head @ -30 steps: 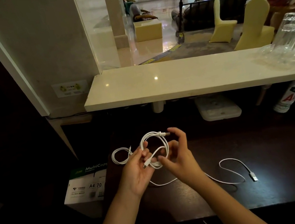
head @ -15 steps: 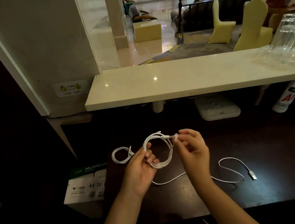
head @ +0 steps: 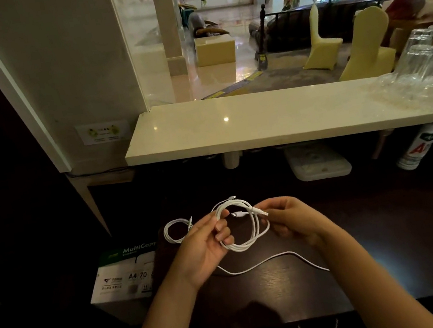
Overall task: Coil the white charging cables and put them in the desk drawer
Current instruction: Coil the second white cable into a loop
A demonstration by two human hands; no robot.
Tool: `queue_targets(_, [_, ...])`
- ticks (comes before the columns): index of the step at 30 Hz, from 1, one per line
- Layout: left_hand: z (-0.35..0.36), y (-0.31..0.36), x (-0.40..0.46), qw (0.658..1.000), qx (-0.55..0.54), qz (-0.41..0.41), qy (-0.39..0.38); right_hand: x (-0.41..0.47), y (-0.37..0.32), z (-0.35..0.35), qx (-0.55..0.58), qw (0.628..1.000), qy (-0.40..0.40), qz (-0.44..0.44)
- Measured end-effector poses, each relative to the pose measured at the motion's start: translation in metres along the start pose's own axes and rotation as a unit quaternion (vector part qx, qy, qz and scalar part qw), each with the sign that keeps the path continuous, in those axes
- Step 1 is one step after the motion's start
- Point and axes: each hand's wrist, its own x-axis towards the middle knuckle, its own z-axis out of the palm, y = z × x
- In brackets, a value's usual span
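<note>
Where the fingertips meet the wire, two grips are recorded. A coiled white cable is held above the dark desk by both hands. One side of the coil is gripped by the left hand, its fingers curled round the bundled strands. A plug end at the coil's right edge is pinched by the right hand between thumb and fingertips, the remaining fingers being curled beneath. A second connector is seen inside the loop, and a third small tip is seen projecting at the coil's far edge.

A loose white cable is laid on the desk just near of the hands; it is partly hidden behind the right forearm. A smaller coiled cable is laid on the desk to the left, just beside the left hand; whether it is touched cannot be told.

A box of copy paper is placed at the left, lower than the desk. A pale stone counter is set across the far side, above the desk. Clear drinking glasses are grouped at its right end. Beneath the counter, a white flat case and a white bottle are stored. Cream-covered chairs are seen in the hall beyond.
</note>
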Motion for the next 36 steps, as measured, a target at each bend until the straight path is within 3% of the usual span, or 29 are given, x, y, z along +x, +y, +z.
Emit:
queue_targets(11, [-0.006, -0.004, 0.004, 0.999, -0.023, -0.009, 0.044, 0.013, -0.021, 0.005, 0.036, 0.995, -0.093, 0.016])
queue_targets(13, [-0.006, -0.006, 0.004, 0.998, -0.027, -0.011, 0.053, 0.015, -0.026, 0.006, -0.018, 0.995, -0.094, 0.015])
queue_targets(14, [-0.006, -0.006, 0.004, 0.998, -0.023, -0.013, 0.055, 0.015, -0.028, 0.007, -0.106, 0.99, -0.088, -0.019])
queue_targets(16, [-0.004, -0.008, 0.004, 0.998, -0.008, -0.017, 0.056, 0.014, -0.028, 0.011, -0.319, 0.94, -0.062, -0.103])
queue_targets(19, [-0.003, -0.008, 0.005, 0.998, 0.02, -0.017, 0.052, 0.016, -0.022, 0.021, -0.557, 0.802, 0.02, -0.216])
queue_targets(21, [-0.004, -0.007, 0.005, 0.998, 0.033, -0.012, 0.05, 0.02, -0.018, 0.024, -0.621, 0.722, 0.061, -0.298])
queue_targets(22, [-0.005, -0.006, 0.004, 0.998, 0.041, -0.01, 0.049, 0.022, -0.016, 0.024, -0.617, 0.71, 0.057, -0.335])
queue_targets(26, [-0.009, -0.003, 0.003, 0.991, 0.125, 0.005, 0.046, 0.022, -0.013, 0.021, -0.556, 0.733, 0.023, -0.39])
queue_targets(29, [-0.008, -0.004, 0.003, 0.974, 0.22, 0.009, 0.057, 0.025, -0.016, 0.025, -0.536, 0.777, 0.026, -0.329])
queue_targets(31, [-0.008, -0.004, 0.003, 0.968, 0.243, -0.004, 0.058, 0.029, -0.018, 0.026, -0.494, 0.834, 0.008, -0.245])
queue_targets(33, [-0.009, -0.003, 0.003, 0.976, 0.209, -0.021, 0.055, 0.033, -0.015, 0.024, -0.424, 0.889, -0.01, -0.174])
queue_targets(36, [-0.018, 0.001, 0.004, 0.993, 0.093, -0.048, 0.063, 0.037, -0.004, 0.019, -0.337, 0.933, 0.034, -0.122])
